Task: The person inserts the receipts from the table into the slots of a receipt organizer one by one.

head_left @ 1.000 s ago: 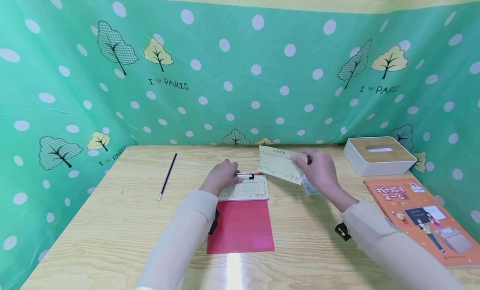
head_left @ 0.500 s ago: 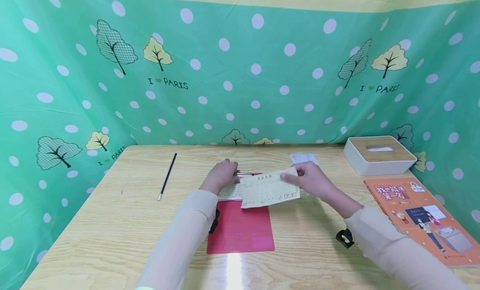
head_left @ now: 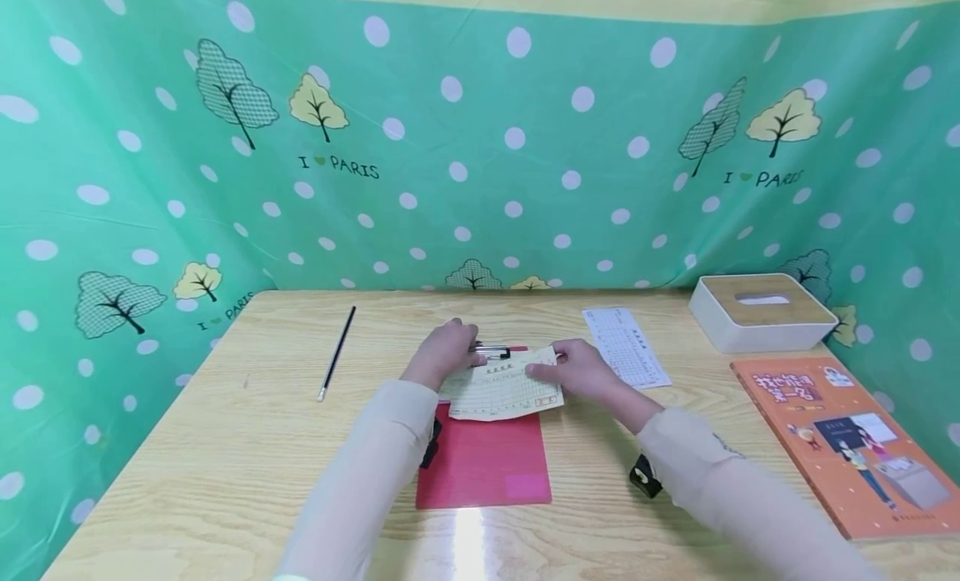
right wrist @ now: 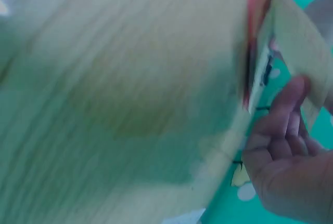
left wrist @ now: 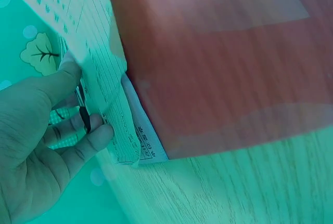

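Observation:
A red clipboard lies flat in the middle of the table in the head view, its metal clip at the far end. My left hand pinches that clip; in the left wrist view, thumb and fingers sit on either side of the clip's black-tipped wire. A yellowish printed form overlaps the top of the clipboard, over the white printed sheets there. My right hand pinches the form by its right edge. In the right wrist view the form stands tilted up from the sheets.
A white printed slip lies right of the clipboard, behind the right hand. Farther right are a white tissue box with a wooden lid and an orange book. A pencil lies at left. A green curtain hangs behind the table.
My right hand has moved left and nearer with the yellowish form, from beside the clipboard to over its top. The white slip behind has come into full view. The left hand stays at the clip.

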### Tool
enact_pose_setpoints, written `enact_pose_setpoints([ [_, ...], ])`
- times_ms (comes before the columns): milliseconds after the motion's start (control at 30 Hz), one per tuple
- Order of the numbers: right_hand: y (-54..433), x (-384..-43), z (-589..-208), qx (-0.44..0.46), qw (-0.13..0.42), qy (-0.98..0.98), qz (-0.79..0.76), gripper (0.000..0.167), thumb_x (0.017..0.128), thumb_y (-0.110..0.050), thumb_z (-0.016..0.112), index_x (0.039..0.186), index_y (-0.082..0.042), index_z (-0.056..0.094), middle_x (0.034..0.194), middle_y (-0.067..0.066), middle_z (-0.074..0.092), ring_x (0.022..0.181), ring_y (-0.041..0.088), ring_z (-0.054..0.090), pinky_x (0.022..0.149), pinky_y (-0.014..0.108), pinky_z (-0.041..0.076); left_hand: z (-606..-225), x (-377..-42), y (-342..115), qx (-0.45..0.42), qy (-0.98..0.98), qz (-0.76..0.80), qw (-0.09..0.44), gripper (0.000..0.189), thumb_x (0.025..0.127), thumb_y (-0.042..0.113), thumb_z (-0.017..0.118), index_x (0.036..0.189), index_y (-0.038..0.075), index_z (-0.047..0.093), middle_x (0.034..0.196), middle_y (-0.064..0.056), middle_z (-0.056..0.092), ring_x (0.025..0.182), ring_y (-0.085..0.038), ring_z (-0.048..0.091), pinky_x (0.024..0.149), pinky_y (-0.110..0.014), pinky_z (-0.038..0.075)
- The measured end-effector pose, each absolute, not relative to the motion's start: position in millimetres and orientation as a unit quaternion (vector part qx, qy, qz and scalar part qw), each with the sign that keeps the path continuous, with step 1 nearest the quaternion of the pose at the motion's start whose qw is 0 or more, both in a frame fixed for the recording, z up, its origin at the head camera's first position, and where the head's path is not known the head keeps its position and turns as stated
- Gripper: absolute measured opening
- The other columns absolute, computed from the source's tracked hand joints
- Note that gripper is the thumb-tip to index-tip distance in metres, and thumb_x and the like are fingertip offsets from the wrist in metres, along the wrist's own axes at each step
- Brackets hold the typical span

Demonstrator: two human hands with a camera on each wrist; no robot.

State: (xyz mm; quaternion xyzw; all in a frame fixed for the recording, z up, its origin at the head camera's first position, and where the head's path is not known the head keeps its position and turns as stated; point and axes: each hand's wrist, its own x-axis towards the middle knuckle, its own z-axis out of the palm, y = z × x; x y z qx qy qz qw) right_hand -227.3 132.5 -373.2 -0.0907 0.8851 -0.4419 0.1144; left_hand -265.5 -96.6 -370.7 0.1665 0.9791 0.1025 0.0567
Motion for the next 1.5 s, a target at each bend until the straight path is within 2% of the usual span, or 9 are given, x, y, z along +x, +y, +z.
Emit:
enact_pose_setpoints([
  [100, 125, -228, -378, -0.071, 0.106, 0.902, -0.413, 0.038, 0.088, -0.035, 0.080, 0.077, -0.010, 0.053, 0.064, -0.002, 0.040, 0.058, 0.013, 0.036, 0.053, 0.027, 0.033, -371, -267, -95, 0.165, 0.980, 0.098, 0.060, 0.034, 0.094, 0.032, 0.074, 0.109, 0.002, 0.066, 0.102, -0.015, 0.062, 0.091, -0.030, 0.064, 0.086, -0.042, 0.054],
  [233, 116, -228, -380, -0.047, 0.102, 0.910, -0.399, 0.032, 0.087, -0.034, 0.081, 0.094, -0.006, 0.067, 0.079, 0.004, 0.059, 0.069, 0.018, 0.050, 0.061, 0.031, 0.043, -372, -268, -95, 0.160, 0.979, 0.102, 0.071, 0.050, 0.095, 0.033, 0.072, 0.131, -0.001, 0.061, 0.123, -0.023, 0.060, 0.107, -0.036, 0.064, 0.096, -0.045, 0.052],
  [433, 104, -230, -381, -0.032, 0.103, 0.913, -0.394, 0.042, 0.088, -0.028, 0.081, 0.115, 0.002, 0.069, 0.106, 0.013, 0.070, 0.090, 0.025, 0.063, 0.082, 0.042, 0.054, -371, -268, -96, 0.149, 0.979, 0.108, 0.087, 0.059, 0.095, 0.034, 0.072, 0.140, -0.001, 0.055, 0.134, -0.026, 0.055, 0.117, -0.041, 0.060, 0.102, -0.047, 0.049],
  [533, 101, -232, -382, -0.028, 0.102, 0.915, -0.389, 0.042, 0.087, -0.026, 0.081, 0.116, 0.001, 0.069, 0.107, 0.012, 0.070, 0.090, 0.024, 0.063, 0.083, 0.041, 0.054, -371, -268, -97, 0.156, 0.979, 0.102, 0.083, 0.055, 0.094, 0.034, 0.072, 0.135, 0.000, 0.058, 0.129, -0.024, 0.058, 0.114, -0.039, 0.062, 0.099, -0.046, 0.050],
  [767, 94, -235, -382, -0.008, 0.110, 0.914, -0.390, 0.033, 0.087, -0.024, 0.082, 0.109, -0.001, 0.070, 0.094, 0.007, 0.068, 0.080, 0.021, 0.058, 0.070, 0.032, 0.049, -371, -270, -95, 0.178, 0.977, 0.091, 0.070, 0.038, 0.093, 0.033, 0.073, 0.115, 0.003, 0.065, 0.110, -0.017, 0.064, 0.101, -0.033, 0.065, 0.091, -0.044, 0.053],
  [967, 87, -236, -381, 0.006, 0.110, 0.910, -0.399, 0.035, 0.086, -0.024, 0.083, 0.104, 0.002, 0.068, 0.089, 0.010, 0.064, 0.074, 0.021, 0.055, 0.064, 0.032, 0.047, -373, -273, -96, 0.190, 0.975, 0.093, 0.060, 0.027, 0.093, 0.032, 0.074, 0.094, 0.007, 0.062, 0.091, -0.009, 0.059, 0.084, -0.025, 0.060, 0.079, -0.040, 0.052],
  [1233, 81, -235, -386, 0.021, 0.098, 0.914, -0.394, 0.069, 0.081, -0.039, 0.086, 0.123, 0.010, 0.061, 0.118, 0.021, 0.065, 0.100, 0.030, 0.059, 0.087, 0.045, 0.052, -373, -273, -98, 0.201, 0.972, 0.106, 0.059, 0.025, 0.094, 0.029, 0.074, 0.089, 0.009, 0.060, 0.089, -0.006, 0.056, 0.081, -0.021, 0.055, 0.076, -0.039, 0.051],
  [1367, 77, -237, -388, 0.025, 0.093, 0.920, -0.380, 0.063, 0.080, -0.034, 0.088, 0.119, 0.009, 0.063, 0.110, 0.018, 0.066, 0.091, 0.026, 0.057, 0.081, 0.040, 0.052, -372, -273, -100, 0.208, 0.969, 0.115, 0.067, 0.027, 0.094, 0.028, 0.074, 0.085, 0.010, 0.057, 0.086, -0.005, 0.054, 0.078, -0.020, 0.051, 0.073, -0.036, 0.048],
  [1500, 73, -239, -387, 0.030, 0.099, 0.921, -0.375, 0.048, 0.080, -0.032, 0.088, 0.101, 0.005, 0.065, 0.086, 0.009, 0.058, 0.076, 0.022, 0.052, 0.064, 0.032, 0.044, -368, -274, -103, 0.202, 0.967, 0.128, 0.088, 0.034, 0.096, 0.027, 0.073, 0.078, 0.010, 0.050, 0.076, -0.003, 0.046, 0.073, -0.018, 0.043, 0.067, -0.031, 0.039],
])
